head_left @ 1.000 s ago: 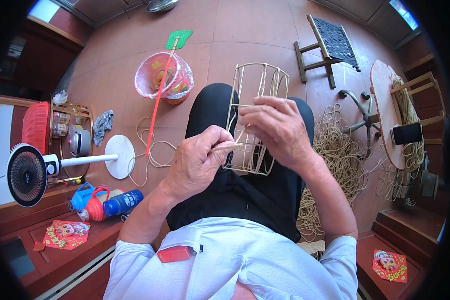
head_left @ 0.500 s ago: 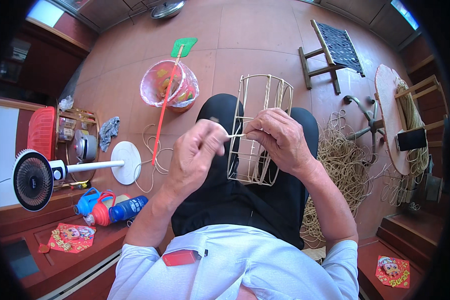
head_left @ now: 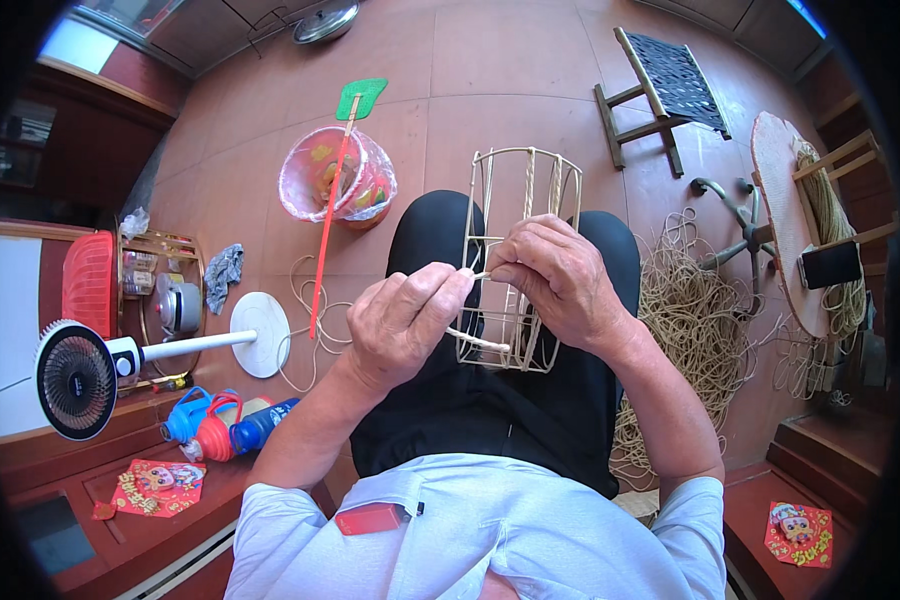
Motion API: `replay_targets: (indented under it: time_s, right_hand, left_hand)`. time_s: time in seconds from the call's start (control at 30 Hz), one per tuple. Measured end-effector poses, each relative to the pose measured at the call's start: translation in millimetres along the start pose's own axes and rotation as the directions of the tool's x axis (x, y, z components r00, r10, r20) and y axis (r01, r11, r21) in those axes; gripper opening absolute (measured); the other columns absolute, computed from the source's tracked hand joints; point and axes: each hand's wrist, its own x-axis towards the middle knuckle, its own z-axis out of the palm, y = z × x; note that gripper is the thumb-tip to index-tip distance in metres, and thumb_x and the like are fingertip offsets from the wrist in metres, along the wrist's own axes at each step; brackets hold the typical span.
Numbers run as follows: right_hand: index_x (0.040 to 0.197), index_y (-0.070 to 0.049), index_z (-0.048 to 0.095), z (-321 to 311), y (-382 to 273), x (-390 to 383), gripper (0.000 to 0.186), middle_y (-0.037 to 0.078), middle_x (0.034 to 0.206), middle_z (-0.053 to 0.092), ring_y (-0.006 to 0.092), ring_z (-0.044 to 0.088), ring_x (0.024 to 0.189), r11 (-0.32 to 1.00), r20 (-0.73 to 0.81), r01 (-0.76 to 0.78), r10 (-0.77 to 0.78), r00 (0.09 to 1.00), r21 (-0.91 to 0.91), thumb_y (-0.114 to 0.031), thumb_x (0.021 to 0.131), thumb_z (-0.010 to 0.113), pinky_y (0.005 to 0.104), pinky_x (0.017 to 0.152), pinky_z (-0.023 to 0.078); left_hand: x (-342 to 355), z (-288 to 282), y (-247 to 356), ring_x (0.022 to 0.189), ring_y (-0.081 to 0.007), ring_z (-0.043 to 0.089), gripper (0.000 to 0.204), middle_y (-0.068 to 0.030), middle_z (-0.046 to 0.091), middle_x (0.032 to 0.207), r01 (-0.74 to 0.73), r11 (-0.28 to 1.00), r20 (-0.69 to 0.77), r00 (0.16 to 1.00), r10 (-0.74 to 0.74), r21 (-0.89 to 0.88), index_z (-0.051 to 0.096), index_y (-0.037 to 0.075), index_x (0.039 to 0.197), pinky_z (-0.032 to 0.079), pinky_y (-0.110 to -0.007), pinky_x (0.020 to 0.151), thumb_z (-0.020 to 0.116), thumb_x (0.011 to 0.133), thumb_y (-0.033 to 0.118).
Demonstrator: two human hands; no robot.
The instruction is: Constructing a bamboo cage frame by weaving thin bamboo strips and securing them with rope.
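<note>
An openwork frame (head_left: 528,185) of pale tan rods rests across my lap, its far end beyond my knees. Over its near half, both hands pinch a pale cord (head_left: 478,341) whose loose end slants out below my left hand. The fingers of my left hand (head_left: 410,322) are closed, thumb against forefinger, on the cord. Just to the right, my right hand (head_left: 557,283) pinches the same cord, with its fingertips almost touching the left ones. Some of the frame's rods are hidden behind my right hand.
A heap of tan cord (head_left: 685,340) lies right of my legs, near a wheeled chair base (head_left: 745,235). A lined bin (head_left: 370,165) with a red-handled fly swatter (head_left: 332,215) stands ahead left. A white fan (head_left: 75,380), bottles (head_left: 215,430) and a folding stool (head_left: 660,95) surround me.
My left hand, blurred before, has come right and slightly down against the right fingertips. The cord's loose end now shows below it. My right hand has barely moved.
</note>
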Motion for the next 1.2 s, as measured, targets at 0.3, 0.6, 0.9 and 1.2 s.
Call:
replay_targets:
  time_s: [0.3,0.6,0.9,1.2]
  right_hand:
    - [0.098,-0.005,0.074,-3.3,1.2,-3.1,0.011,0.009,0.092,0.073,0.0322,0.072,0.093,0.999,-0.019,0.033,-0.033,0.999,0.009,-0.012,0.095,0.082,0.0435,0.086,0.058]
    - [0.103,-0.007,0.080,6.6,2.3,-3.6,0.016,0.007,0.094,0.077,0.0273,0.075,0.094,0.999,-0.097,0.025,-0.022,0.995,0.029,-0.009,0.089,0.088,0.0388,0.083,0.061]
    - [0.100,-0.005,0.077,4.4,5.0,-12.6,0.015,0.011,0.093,0.075,0.0336,0.072,0.093,0.992,-0.114,0.031,-0.045,0.992,-0.119,0.002,0.087,0.082,0.0430,0.085,0.057]
    - [0.103,-0.003,0.068,5.9,8.1,-16.1,0.017,0.014,0.097,0.070,0.0367,0.068,0.097,0.993,-0.068,0.033,-0.041,0.997,-0.116,0.004,0.090,0.075,0.0457,0.087,0.054]
  left_hand:
    - [9.2,0.4,8.4,0.080,-0.0168,0.071,0.017,-0.0058,0.073,0.096,0.335,0.895,0.134,0.942,-0.309,-0.293,0.076,0.004,0.110,0.056,-0.029,0.068,0.084,0.095,0.003]
    - [14.5,-3.8,12.0,0.085,-0.0060,0.063,0.016,0.0005,0.071,0.091,0.777,0.093,0.578,0.537,-0.615,-0.622,0.075,0.000,0.108,0.055,-0.028,0.079,0.076,0.108,0.016]
    - [9.9,28.9,18.1,0.088,-0.0055,0.062,0.013,0.0007,0.069,0.094,0.718,-0.019,0.593,0.559,-0.580,-0.695,0.072,0.000,0.102,0.053,-0.028,0.079,0.075,0.104,0.013]
    - [20.1,26.5,26.2,0.088,-0.0316,0.071,0.015,-0.0129,0.063,0.099,0.500,0.620,0.156,0.838,-0.523,-0.605,0.066,0.005,0.113,0.057,-0.041,0.073,0.068,0.099,0.002]
